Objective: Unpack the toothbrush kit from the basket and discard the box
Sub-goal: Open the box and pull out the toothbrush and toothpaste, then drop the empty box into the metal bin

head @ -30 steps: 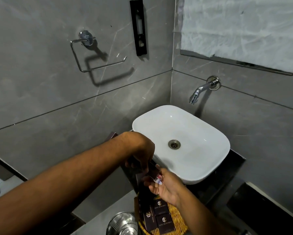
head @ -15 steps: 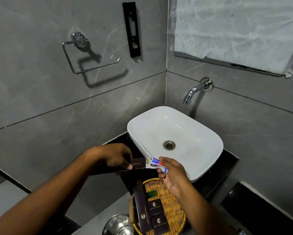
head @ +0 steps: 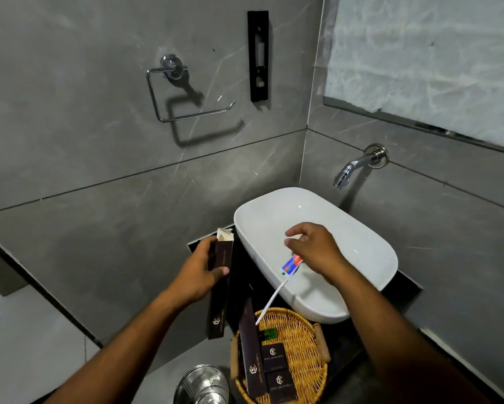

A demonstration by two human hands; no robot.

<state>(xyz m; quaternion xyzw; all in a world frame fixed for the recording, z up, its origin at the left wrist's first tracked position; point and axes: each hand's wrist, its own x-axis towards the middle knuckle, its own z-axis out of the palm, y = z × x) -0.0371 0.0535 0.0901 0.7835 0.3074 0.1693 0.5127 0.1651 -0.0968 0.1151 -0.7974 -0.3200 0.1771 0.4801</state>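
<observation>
The left grip point(head: 199, 275) clasps the opened toothbrush box point(head: 220, 290); at its 3 o'clock, the right grip point(head: 314, 252) pinches toothbrush point(head: 271, 301) and toothpaste tube point(head: 292, 264).

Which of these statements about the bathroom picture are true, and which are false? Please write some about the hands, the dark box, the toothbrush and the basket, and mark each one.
1. The left hand holds a long dark box with its top flap open. True.
2. The right hand holds the toothbrush and a small toothpaste tube over the white sink. True.
3. The wicker basket is empty. False: dark boxes and a small green item lie in it.
4. Water runs from the wall tap. False: no water shows.
5. The toothbrush is inside the held box. False: it is out, in the right hand.
</observation>
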